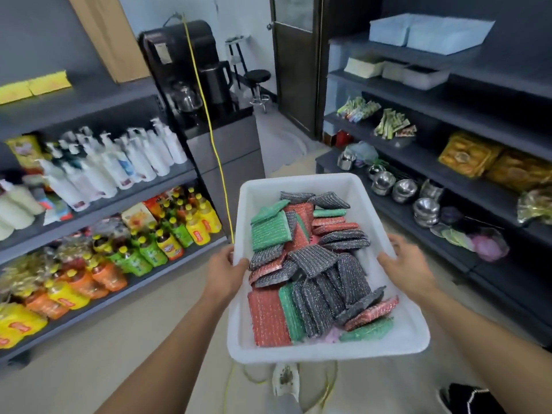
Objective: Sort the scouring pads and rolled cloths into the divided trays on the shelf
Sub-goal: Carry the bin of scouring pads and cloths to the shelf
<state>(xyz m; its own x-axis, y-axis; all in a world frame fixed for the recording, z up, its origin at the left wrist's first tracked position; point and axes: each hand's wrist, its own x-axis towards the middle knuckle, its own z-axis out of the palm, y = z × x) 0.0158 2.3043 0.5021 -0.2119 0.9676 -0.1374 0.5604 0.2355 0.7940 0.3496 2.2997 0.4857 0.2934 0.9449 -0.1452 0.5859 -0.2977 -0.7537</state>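
Shop aisle, dark grey shelving [478, 115] at frame left and right. White rectangular plastic tub [298, 180], centre: grey, green and red metallic scouring pads [316, 264], heaped loose. Left hand [225, 270] and right hand [406, 264] each grip a side rim. Likely risk: tub tilts, pads slide out. Labels on coloured bottles [179, 234], lower left: blurred, unreadable.

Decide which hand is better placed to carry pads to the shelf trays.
Right, probably. Both hands hold the tub, but the right hand is on the side facing the trays; the left hand is opposite.
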